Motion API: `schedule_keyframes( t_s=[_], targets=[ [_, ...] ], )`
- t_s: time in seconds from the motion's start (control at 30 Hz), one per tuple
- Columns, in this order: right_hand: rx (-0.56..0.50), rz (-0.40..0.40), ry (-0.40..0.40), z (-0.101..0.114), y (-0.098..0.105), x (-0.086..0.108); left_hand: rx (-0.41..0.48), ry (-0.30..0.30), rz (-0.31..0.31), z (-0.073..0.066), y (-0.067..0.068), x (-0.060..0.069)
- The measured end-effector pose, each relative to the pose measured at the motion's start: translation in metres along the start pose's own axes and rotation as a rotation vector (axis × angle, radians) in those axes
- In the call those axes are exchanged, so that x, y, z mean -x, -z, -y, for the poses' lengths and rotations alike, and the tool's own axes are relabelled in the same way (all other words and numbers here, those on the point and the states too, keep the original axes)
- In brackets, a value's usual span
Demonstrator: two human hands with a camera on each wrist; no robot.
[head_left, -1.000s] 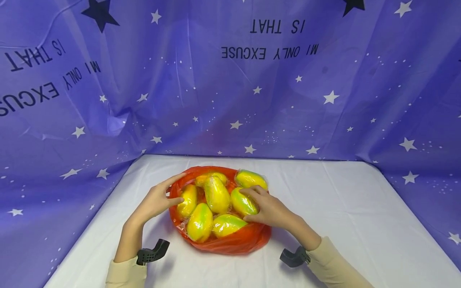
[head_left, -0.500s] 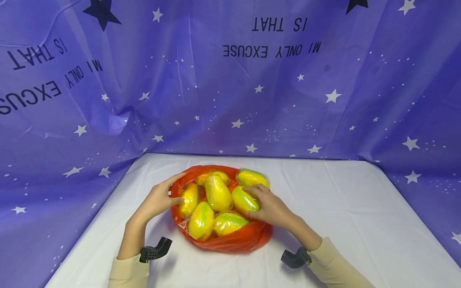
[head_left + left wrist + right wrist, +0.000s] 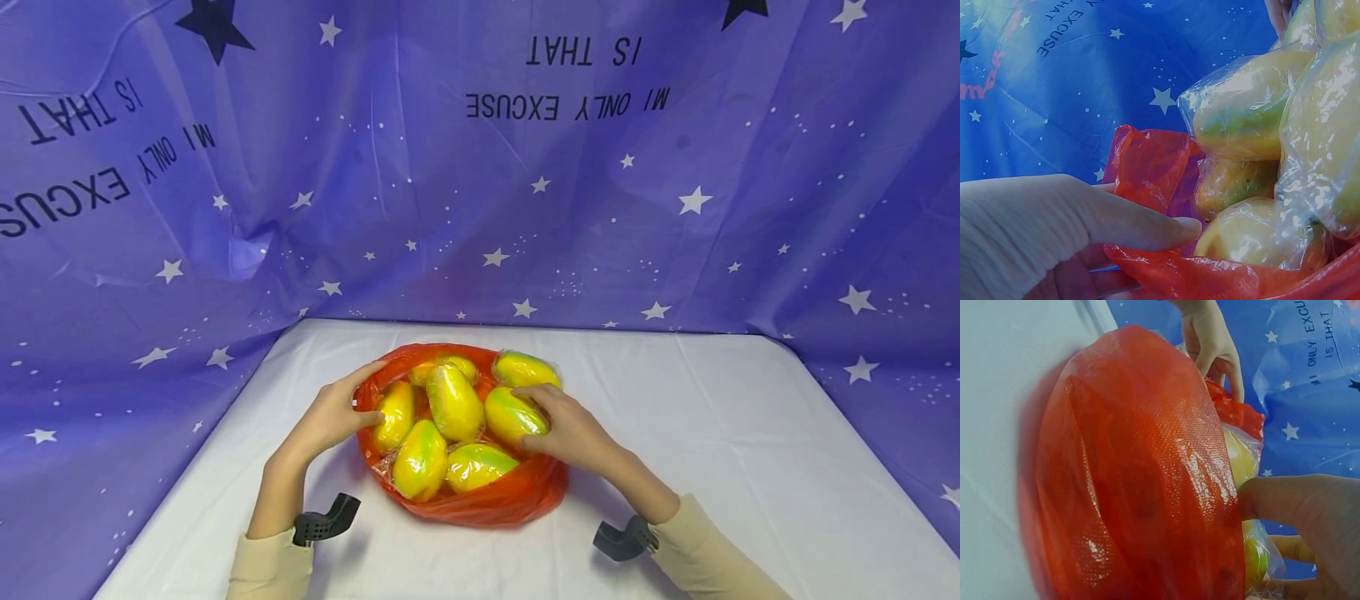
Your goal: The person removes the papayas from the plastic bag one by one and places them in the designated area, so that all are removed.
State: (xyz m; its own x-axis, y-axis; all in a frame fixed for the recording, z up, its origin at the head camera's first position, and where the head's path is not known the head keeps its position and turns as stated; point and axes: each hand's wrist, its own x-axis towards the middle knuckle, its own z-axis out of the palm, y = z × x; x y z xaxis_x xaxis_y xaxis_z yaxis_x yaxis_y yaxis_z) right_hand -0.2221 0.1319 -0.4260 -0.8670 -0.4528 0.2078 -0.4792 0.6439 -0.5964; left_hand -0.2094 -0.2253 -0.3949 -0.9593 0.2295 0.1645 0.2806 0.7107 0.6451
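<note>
A red plastic bag point(image 3: 480, 510) lies with its mouth spread wide, holding several yellow-green mangoes point(image 3: 455, 403) in clear wrap. My left hand point(image 3: 327, 419) grips the bag's left rim; in the left wrist view the thumb point(image 3: 1147, 226) lies inside the edge, with the other fingers mostly hidden behind the red film. At the right side of the bag, my right hand point(image 3: 568, 427) grips a mango point(image 3: 512, 417), fingers over its far side and thumb on the near side. In the right wrist view the bag wall point(image 3: 1141, 469) covers most of the fruit.
Another wrapped mango point(image 3: 527, 369) lies at the bag's back right edge, just beyond my right hand. A white cloth point(image 3: 735, 433) covers the table. Purple star-printed curtains point(image 3: 480, 167) rise behind it and at both sides.
My right hand has shifted slightly to the right, and the mango in it has moved and turned a little with it. The left hand keeps its place on the bag rim.
</note>
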Motion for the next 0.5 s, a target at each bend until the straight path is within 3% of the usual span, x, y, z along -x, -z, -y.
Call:
schedule_keyframes(
  t_s=[0.27,0.5],
  targets=[
    [-0.009,-0.024,-0.014,0.003,0.005,0.005,-0.004,0.016,0.011,-0.001,-0.001,0.000],
    [-0.026,-0.053,0.020,0.006,0.011,0.010,-0.009,0.022,0.010,-0.001,0.000,0.000]
  ],
)
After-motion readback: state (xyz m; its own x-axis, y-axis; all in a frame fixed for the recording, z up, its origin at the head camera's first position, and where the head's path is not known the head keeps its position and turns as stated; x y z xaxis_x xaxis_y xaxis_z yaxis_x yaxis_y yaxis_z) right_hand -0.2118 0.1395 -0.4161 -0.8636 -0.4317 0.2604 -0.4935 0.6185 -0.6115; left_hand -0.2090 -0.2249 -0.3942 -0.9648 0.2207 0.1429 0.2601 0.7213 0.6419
